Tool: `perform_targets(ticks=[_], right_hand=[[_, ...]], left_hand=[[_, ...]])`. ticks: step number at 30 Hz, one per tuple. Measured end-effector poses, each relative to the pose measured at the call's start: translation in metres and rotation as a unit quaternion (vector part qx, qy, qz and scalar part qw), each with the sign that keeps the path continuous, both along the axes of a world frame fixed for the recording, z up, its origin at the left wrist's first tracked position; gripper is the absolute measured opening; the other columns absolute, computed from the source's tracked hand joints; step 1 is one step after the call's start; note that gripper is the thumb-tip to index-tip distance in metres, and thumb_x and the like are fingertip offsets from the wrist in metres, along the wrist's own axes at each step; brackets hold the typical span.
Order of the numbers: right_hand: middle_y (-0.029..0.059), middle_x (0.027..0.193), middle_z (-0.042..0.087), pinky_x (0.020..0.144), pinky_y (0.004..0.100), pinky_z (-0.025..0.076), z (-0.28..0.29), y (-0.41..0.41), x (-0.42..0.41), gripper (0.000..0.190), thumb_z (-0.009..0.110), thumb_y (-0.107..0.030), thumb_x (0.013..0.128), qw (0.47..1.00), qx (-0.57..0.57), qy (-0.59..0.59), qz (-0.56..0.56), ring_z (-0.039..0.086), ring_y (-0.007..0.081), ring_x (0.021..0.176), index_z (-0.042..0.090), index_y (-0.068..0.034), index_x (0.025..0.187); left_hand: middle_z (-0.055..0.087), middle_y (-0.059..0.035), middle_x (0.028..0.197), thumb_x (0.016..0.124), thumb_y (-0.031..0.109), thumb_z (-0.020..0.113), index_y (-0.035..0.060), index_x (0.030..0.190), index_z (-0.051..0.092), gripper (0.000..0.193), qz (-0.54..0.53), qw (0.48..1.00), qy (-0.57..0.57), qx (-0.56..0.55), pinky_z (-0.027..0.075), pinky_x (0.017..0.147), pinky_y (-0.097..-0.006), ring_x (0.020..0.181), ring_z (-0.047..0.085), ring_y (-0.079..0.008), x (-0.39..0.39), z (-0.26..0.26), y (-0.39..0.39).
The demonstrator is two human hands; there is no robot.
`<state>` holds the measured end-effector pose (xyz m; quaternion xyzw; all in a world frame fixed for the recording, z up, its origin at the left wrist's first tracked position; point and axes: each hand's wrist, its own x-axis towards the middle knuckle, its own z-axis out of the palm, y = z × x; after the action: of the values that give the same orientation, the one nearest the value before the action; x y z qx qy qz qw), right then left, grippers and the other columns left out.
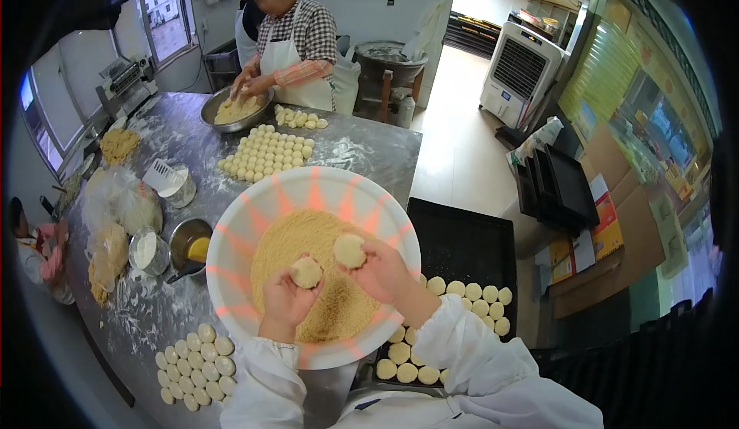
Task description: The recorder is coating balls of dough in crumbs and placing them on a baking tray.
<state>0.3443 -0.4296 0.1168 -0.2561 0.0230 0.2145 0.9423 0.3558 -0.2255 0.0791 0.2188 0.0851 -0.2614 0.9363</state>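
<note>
A wide white plastic basin (231, 221) with red streaks holds a bed of pale yellow crumbs (288, 233). Above the crumbs, my left hand (288, 299) grips a round dough disc (306, 272) between thumb and fingers. My right hand (384, 273) holds another round disc (349, 250), slightly higher and to the right. Right of the basin, partly under my right sleeve, lies a black baking tray (462, 233) with rows of coated discs (473, 291). Smooth flattened dough rounds (196, 360) are grouped on the metal table at lower left.
Dough balls (265, 153) lie on the floured metal table (346, 155). Across it, a person in an apron (294, 54) works in a steel bowl (236, 123); another person (239, 7) stands behind. A steel bowl with yellow liquid (190, 244) and plastic bags (124, 204) are left.
</note>
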Motion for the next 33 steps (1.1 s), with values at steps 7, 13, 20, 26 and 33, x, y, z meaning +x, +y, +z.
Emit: perform_targets(ticks=[7, 13, 20, 26, 33], right_hand=[[0.0135, 0.131, 0.045, 0.102, 0.0456, 0.036, 0.04, 0.042, -0.023, 0.043, 0.042, -0.009, 0.092, 0.658, -0.455, -0.482, -0.358, 0.042, 0.0291, 0.125, 0.038, -0.004, 0.135], [0.0125, 0.128, 0.048, 0.101, 0.0417, 0.038, 0.019, 0.014, -0.025, 0.044, 0.047, -0.015, 0.092, 0.675, -0.592, -0.42, -0.13, 0.044, 0.026, 0.124, 0.041, -0.005, 0.134], [0.0091, 0.122, 0.051, 0.102, 0.0365, 0.038, 0.014, -0.118, -0.046, 0.045, 0.035, -0.034, 0.101, 0.946, -0.044, -0.097, -0.305, 0.048, 0.0186, 0.117, 0.044, 0.0, 0.129], [0.0087, 0.119, 0.052, 0.099, 0.0345, 0.041, -0.029, -0.24, -0.115, 0.038, 0.05, -0.018, 0.096, 0.928, -0.137, 0.056, -0.342, 0.051, 0.018, 0.111, 0.045, 0.001, 0.128], [0.0064, 0.106, 0.06, 0.084, 0.029, 0.05, -0.102, -0.273, -0.117, 0.034, 0.062, -0.008, 0.088, 0.916, -0.28, 0.123, -0.259, 0.059, 0.0148, 0.096, 0.054, -0.002, 0.12]], left_hand=[[0.053, -0.0197, 0.122, 0.099, 0.045, 0.023, -0.0015, 0.124, 0.047, 0.058, 0.036, 0.998, 0.037, -0.048, 0.04, 0.098, -0.0455, 0.113, 0.051, -0.0317, -0.018, 0.038, -0.024], [0.052, -0.0162, 0.125, 0.1, 0.042, 0.023, 0.0003, 0.126, 0.045, 0.054, 0.002, 0.998, -0.027, -0.059, 0.041, 0.1, -0.0452, 0.117, 0.051, -0.03, -0.014, 0.045, -0.057], [0.056, -0.0137, 0.114, 0.102, 0.034, 0.027, 0.0017, 0.124, 0.048, 0.045, -0.138, 0.984, -0.043, 0.104, 0.05, 0.09, -0.0381, 0.106, 0.057, -0.0271, 0.011, 0.064, -0.157], [0.058, -0.011, 0.107, 0.096, 0.028, 0.049, 0.0033, 0.117, 0.052, 0.033, -0.367, 0.885, -0.116, 0.262, 0.053, 0.087, -0.0358, 0.099, 0.061, -0.0265, 0.044, 0.049, -0.249], [0.063, -0.008, 0.088, 0.077, 0.013, 0.071, 0.0009, 0.099, 0.062, 0.027, -0.447, 0.662, -0.285, 0.53, 0.055, 0.062, -0.031, 0.079, 0.062, -0.0185, 0.103, -0.023, -0.308]])
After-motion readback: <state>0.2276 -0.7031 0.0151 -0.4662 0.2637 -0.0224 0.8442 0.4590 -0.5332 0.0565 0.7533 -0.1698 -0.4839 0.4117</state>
